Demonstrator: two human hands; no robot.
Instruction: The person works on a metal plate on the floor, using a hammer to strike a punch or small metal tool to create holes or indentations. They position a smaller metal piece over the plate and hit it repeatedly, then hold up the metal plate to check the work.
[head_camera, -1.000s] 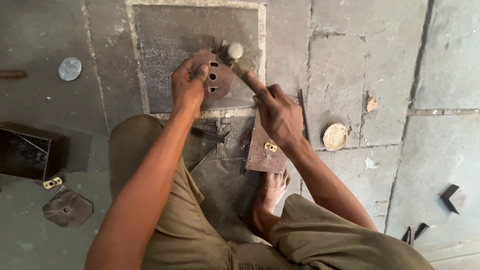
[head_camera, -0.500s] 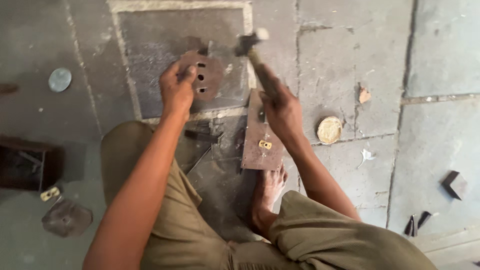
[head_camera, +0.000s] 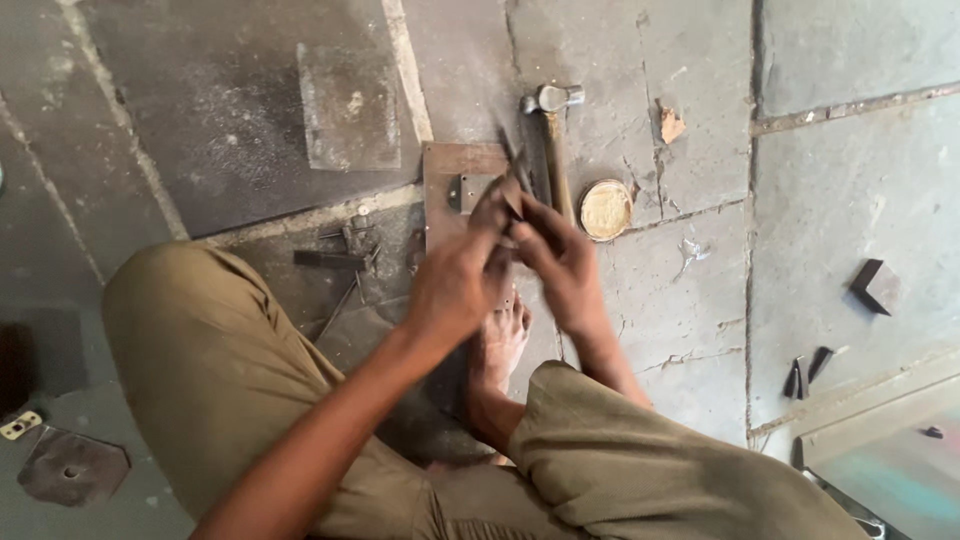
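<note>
My left hand (head_camera: 455, 285) and my right hand (head_camera: 560, 262) meet over a rusty rectangular plate (head_camera: 450, 170) on the stone floor. Between the fingertips of both is a small dark metal piece (head_camera: 512, 188), blurred by motion. A hammer (head_camera: 552, 130) lies on the floor just beyond my right hand, its head pointing away from me, and neither hand grips it. My bare foot (head_camera: 500, 345) rests on the plate's near end, below the hands.
A round yellowish tin lid (head_camera: 605, 209) sits right of the hammer handle. Small metal bits and nails (head_camera: 340, 255) lie left of the plate. Dark blocks (head_camera: 875, 285) and wedges (head_camera: 805, 372) lie at the right. An octagonal plate (head_camera: 70, 465) and a brass hinge (head_camera: 20, 425) are at the lower left.
My right hand has put the hammer down on the floor. My left hand has brought the metal piece from the dark slab back over the rusty plate, where both hands now meet.
</note>
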